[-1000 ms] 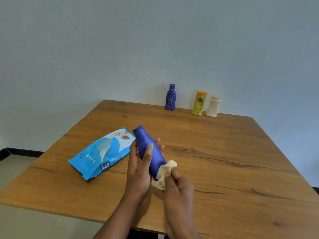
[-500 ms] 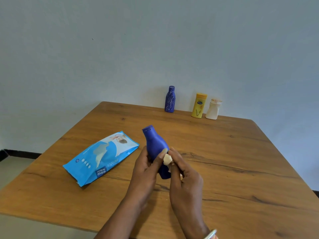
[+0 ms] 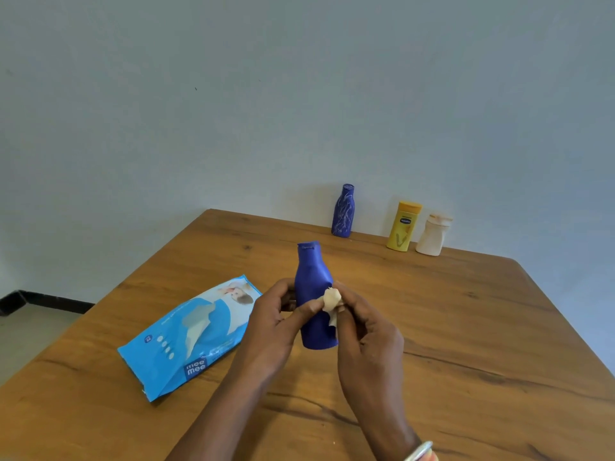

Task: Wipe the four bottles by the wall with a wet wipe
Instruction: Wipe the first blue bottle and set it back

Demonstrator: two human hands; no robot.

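Head view shows, at frame centre, the left hand (image 3: 278, 322) gripping the upright blue bottle (image 3: 314, 299) while the right hand (image 3: 361, 331) pinches a balled wet wipe (image 3: 331, 299) against it; damp plastic could slip from that grip.

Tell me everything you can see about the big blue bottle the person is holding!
The blue bottle is plain deep blue with no label showing, a smooth, matte plastic look, a fat body and a narrower neck with a blue cap. It is held nearly upright above the wooden table. The left hand wraps its left side, and the right hand presses a crumpled pale wet wipe against its front.
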